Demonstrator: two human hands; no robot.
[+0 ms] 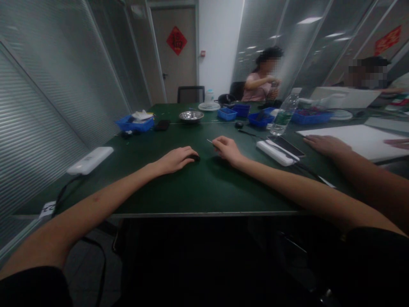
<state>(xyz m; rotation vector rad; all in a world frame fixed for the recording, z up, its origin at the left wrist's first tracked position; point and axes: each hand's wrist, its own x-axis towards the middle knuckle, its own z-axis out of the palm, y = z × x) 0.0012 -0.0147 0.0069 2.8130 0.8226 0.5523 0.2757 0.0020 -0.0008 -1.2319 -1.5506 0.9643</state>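
Observation:
On the dark green table [204,192], my left hand [180,158] has its fingers closed on a small black object [197,158], too small and dark to name. A short distance to its right, my right hand [227,150] pinches a thin, light-coloured pin-like rod [209,141]. The rod sticks out to the left from between thumb and forefinger. The two hands are apart, and the rod does not touch the black object. Beyond them stands a shiny metal bowl [191,120] with small light pieces inside.
Left are a white power bank [91,160] with a cable and a blue tray [136,123]. Right are another white power bank [277,153], a phone [285,146], a water bottle [285,116] and blue trays [260,120]. A neighbour's hand [329,145] rests on white paper [351,136].

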